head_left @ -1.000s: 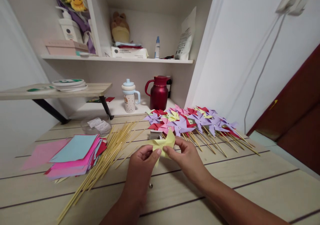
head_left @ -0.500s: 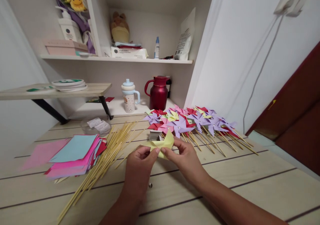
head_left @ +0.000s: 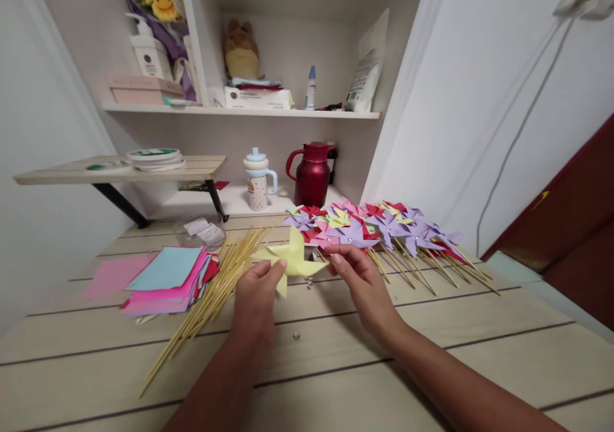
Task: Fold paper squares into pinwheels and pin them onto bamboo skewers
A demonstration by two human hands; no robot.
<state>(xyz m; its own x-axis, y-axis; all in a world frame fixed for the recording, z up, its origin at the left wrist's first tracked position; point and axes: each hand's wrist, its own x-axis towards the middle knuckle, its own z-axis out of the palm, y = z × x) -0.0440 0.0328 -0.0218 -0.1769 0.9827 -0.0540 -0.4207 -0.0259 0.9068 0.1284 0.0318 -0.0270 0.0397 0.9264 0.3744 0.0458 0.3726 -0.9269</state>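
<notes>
My left hand (head_left: 254,297) pinches a pale yellow paper pinwheel (head_left: 290,260) by its lower edge, holding it just above the wooden table (head_left: 336,361). My right hand (head_left: 362,281) is beside it on the right, its fingertips at the pinwheel's right tip. A bundle of thin wooden sticks (head_left: 215,291) lies left of my left hand. A stack of coloured paper squares (head_left: 165,278) lies further left. Finished pinwheels on sticks (head_left: 378,230) are piled behind my right hand. A small metal pin (head_left: 296,336) lies on the table between my forearms.
At the back stand a red thermos jug (head_left: 311,176) and a child's cup with a blue lid (head_left: 259,182). A clear bag with labels (head_left: 201,232) lies by the sticks. A raised side shelf (head_left: 125,169) holds tape rolls. A white wall closes the right.
The yellow paper has opened out into a pinwheel shape and risen slightly. My hands have moved apart, and the view has shifted a little to the left.
</notes>
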